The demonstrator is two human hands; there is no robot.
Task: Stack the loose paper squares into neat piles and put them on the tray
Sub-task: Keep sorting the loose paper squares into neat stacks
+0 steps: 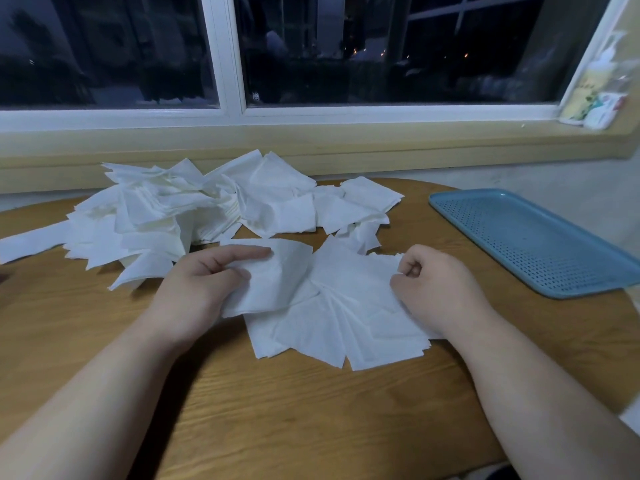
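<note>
The blue tray (533, 237) sits at my right on the wooden table (277, 410), its dotted floor showing from rim to rim, well apart from the paper. In front of me lies a fan of paper squares (332, 323), overlapping and skewed. I would guess six or seven sheets, but the edges blur together. My left hand (204, 285) pinches a single square (273, 278) between thumb and forefinger, lifted over the fan's left side. My right hand (436, 285) has its fingers curled, nipping the fan's far right edge, with the heel of the hand resting on the sheets. Beyond both hands one big loose heap (194, 209) of squares spreads along the table's back edge, too many to count. It stands between me and the window (138, 46), and one long strip (31, 244) trails from it to the left. One printed packet (595, 98) leans in the sill's right corner.
</note>
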